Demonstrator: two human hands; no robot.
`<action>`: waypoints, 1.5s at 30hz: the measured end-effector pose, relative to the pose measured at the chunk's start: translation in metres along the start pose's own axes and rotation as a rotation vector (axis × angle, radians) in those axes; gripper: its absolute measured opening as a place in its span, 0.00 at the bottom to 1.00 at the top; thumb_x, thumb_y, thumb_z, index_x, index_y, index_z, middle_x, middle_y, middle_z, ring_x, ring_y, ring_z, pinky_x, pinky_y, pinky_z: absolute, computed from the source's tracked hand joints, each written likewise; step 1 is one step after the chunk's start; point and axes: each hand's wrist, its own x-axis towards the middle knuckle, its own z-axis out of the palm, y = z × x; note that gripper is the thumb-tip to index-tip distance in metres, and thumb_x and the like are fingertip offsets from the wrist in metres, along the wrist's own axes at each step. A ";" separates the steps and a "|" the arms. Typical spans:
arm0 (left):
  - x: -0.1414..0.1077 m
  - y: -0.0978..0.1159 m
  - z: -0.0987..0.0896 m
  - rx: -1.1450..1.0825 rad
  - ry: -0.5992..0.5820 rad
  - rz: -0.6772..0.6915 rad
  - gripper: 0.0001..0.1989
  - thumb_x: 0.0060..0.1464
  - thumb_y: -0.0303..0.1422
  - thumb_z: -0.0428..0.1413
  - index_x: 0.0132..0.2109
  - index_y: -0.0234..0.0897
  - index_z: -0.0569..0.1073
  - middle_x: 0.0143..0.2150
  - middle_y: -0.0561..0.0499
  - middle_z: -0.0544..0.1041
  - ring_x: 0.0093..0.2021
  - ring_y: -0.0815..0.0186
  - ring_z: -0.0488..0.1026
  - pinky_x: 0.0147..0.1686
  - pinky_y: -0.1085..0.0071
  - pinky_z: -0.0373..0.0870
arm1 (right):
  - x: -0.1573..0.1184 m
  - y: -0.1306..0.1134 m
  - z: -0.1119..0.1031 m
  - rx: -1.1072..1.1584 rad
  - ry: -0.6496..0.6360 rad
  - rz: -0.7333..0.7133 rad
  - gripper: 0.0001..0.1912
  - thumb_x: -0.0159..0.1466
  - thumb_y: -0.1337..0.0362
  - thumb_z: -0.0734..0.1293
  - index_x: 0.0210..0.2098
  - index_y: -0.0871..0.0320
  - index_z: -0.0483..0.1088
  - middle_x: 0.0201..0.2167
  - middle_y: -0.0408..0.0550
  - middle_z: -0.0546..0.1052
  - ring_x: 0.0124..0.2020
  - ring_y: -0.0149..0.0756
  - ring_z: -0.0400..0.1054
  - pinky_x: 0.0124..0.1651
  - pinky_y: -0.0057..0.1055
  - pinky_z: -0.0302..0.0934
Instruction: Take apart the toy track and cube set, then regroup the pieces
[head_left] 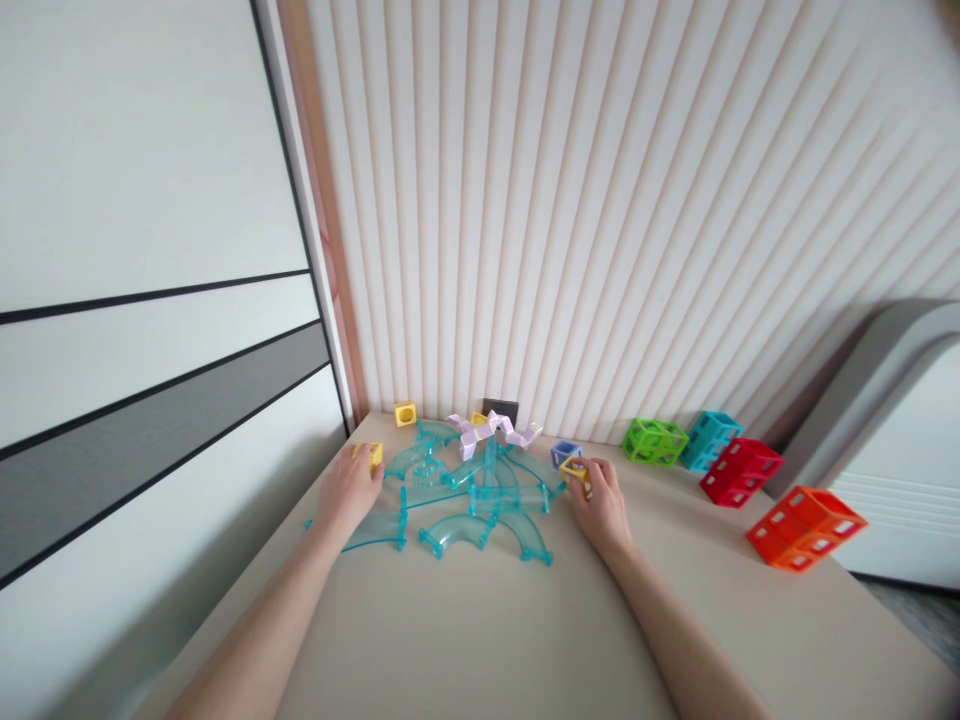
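Observation:
My left hand is closed on a yellow block at the left side of the pile. On the right, my right hand has its fingers round another yellow block, beside a blue block. Between the hands lie several clear teal track pieces, some straight and some curved, overlapping one another. A pale purple piece with a zigzag shape lies on top at the back of the pile.
A yellow block and a black object are by the ribbed wall. Along the right stand green, teal, red and orange frame blocks. A white cabinet borders the table on the left.

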 end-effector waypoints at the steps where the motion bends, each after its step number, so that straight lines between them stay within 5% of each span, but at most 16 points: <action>1: 0.000 0.000 0.002 -0.012 0.013 0.004 0.15 0.63 0.32 0.51 0.54 0.34 0.74 0.51 0.37 0.76 0.48 0.50 0.78 0.46 0.58 0.75 | 0.000 0.000 -0.001 0.013 0.006 -0.003 0.14 0.67 0.60 0.58 0.48 0.55 0.70 0.45 0.53 0.72 0.43 0.43 0.73 0.46 0.39 0.70; 13: 0.001 0.007 0.006 -0.208 0.219 0.103 0.14 0.61 0.27 0.51 0.53 0.37 0.72 0.57 0.38 0.70 0.56 0.48 0.73 0.55 0.54 0.73 | -0.001 -0.011 -0.011 0.071 -0.162 0.034 0.14 0.62 0.62 0.60 0.41 0.52 0.75 0.39 0.48 0.83 0.38 0.44 0.77 0.43 0.35 0.68; 23: 0.001 0.015 0.011 -0.436 0.360 0.147 0.14 0.63 0.30 0.49 0.54 0.36 0.69 0.53 0.37 0.70 0.57 0.50 0.71 0.57 0.52 0.72 | 0.005 -0.003 -0.011 0.260 -0.200 0.210 0.24 0.59 0.60 0.57 0.47 0.56 0.78 0.45 0.50 0.85 0.48 0.48 0.78 0.50 0.38 0.70; 33: 0.002 0.019 0.012 -0.543 0.348 0.087 0.12 0.65 0.32 0.48 0.53 0.38 0.68 0.49 0.40 0.72 0.54 0.51 0.71 0.58 0.49 0.70 | 0.006 0.008 -0.012 0.385 -0.080 0.354 0.25 0.61 0.58 0.54 0.46 0.62 0.76 0.35 0.54 0.85 0.33 0.43 0.80 0.32 0.32 0.72; 37: -0.001 0.024 0.005 -0.570 0.335 0.084 0.12 0.66 0.33 0.47 0.53 0.38 0.68 0.51 0.40 0.71 0.56 0.52 0.70 0.60 0.49 0.68 | 0.003 0.007 -0.013 0.249 0.012 0.326 0.21 0.60 0.58 0.57 0.41 0.61 0.77 0.28 0.53 0.82 0.28 0.45 0.77 0.29 0.35 0.70; 42: -0.003 0.029 -0.004 -0.632 0.366 0.107 0.13 0.66 0.33 0.48 0.55 0.38 0.67 0.55 0.38 0.70 0.60 0.51 0.68 0.62 0.48 0.66 | 0.000 -0.005 -0.014 0.073 0.100 0.158 0.15 0.63 0.58 0.60 0.40 0.57 0.76 0.41 0.54 0.80 0.42 0.48 0.75 0.47 0.42 0.68; 45: -0.007 0.035 -0.009 -0.706 0.376 0.121 0.14 0.67 0.36 0.48 0.56 0.38 0.67 0.58 0.38 0.69 0.61 0.52 0.68 0.58 0.53 0.72 | -0.002 -0.011 -0.014 -0.010 0.114 0.050 0.13 0.66 0.59 0.61 0.43 0.55 0.75 0.44 0.54 0.77 0.43 0.46 0.74 0.48 0.40 0.68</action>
